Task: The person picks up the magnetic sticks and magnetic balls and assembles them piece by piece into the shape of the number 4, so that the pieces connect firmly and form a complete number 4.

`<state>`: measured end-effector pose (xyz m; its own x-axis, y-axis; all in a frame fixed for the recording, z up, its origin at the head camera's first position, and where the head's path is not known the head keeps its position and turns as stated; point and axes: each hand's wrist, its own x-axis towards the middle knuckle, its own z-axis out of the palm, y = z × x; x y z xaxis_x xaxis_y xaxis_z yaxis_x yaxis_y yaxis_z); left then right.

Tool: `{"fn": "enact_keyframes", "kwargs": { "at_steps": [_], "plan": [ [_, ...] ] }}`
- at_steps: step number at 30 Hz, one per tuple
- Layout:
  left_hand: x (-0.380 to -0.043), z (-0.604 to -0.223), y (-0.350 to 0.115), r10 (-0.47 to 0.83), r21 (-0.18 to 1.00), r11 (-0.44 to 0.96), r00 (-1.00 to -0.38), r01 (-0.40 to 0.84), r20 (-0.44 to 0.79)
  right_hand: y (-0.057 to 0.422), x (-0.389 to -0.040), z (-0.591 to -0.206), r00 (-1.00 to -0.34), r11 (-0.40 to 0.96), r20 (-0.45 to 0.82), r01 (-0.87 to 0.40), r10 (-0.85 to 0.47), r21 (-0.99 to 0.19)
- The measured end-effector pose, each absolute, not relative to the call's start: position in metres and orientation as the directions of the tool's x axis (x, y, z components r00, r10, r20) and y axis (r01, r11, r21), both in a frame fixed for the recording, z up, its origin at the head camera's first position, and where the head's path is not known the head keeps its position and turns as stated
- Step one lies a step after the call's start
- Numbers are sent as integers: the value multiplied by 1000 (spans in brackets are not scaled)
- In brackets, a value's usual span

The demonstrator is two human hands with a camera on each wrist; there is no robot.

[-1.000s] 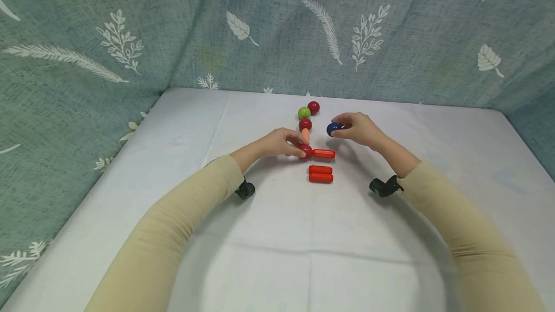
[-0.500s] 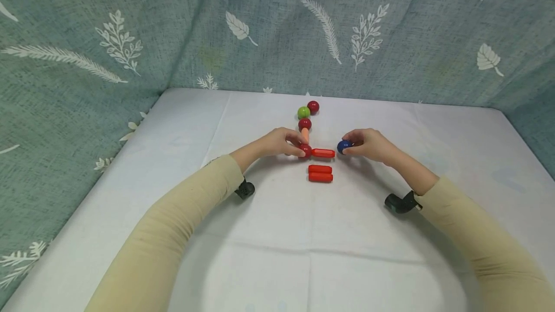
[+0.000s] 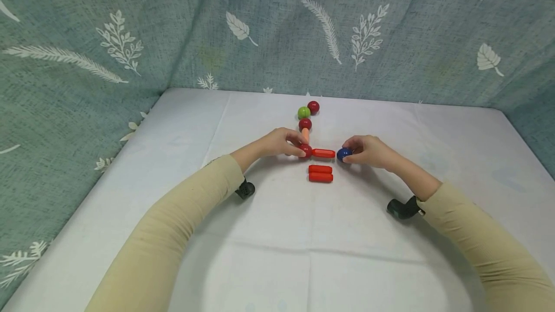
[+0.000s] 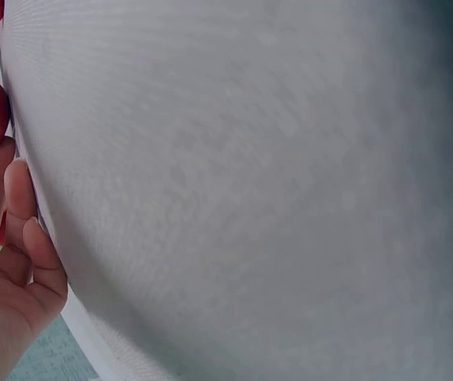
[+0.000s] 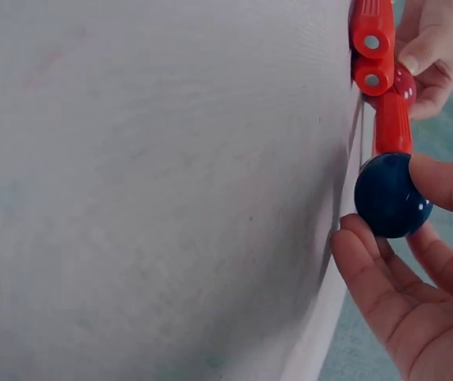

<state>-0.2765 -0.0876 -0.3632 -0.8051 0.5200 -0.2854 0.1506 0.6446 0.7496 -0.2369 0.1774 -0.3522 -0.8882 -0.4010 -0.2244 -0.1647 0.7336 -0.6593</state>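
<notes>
In the head view my left hand [image 3: 279, 142] grips a red ball [image 3: 306, 151] with thumb and fingers. From that ball a red rod [image 3: 323, 153] runs right, and an orange rod [image 3: 305, 135] runs away to a second red ball [image 3: 305, 124]. My right hand [image 3: 369, 151] pinches a blue ball [image 3: 344, 154] at the right end of the red rod; I cannot tell whether they touch. The right wrist view shows the blue ball [image 5: 392, 195] between thumb and fingers, in line with the rod [image 5: 393, 123].
Two loose red rods [image 3: 320, 173] lie side by side nearer me. Beyond the second red ball are a green ball [image 3: 304, 112] and another red ball [image 3: 313, 107]. A white cloth [image 3: 277, 235] covers the table, and a patterned curtain [image 3: 277, 28] hangs behind.
My right hand has brought the blue ball toward me and slightly right, from beside the far red ball to the red rod's end. The left hand has stayed in place.
</notes>
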Motion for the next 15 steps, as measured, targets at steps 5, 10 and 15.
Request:
{"fn": "enact_keyframes", "kwargs": {
  "at_steps": [5,10,15],
  "plan": [
    [-276,-363,-87,519,745,649,-805,153,-286,175,-238,-353,-881,724,-215,-185,-422,-664],
    [-275,-362,-87,516,746,649,-807,150,-287,174,-238,-354,-882,734,-219,-184,-416,-654],
    [-275,-361,-86,515,747,648,-807,148,-288,174,-238,-353,-883,739,-226,-177,-410,-650]
  ]
}}
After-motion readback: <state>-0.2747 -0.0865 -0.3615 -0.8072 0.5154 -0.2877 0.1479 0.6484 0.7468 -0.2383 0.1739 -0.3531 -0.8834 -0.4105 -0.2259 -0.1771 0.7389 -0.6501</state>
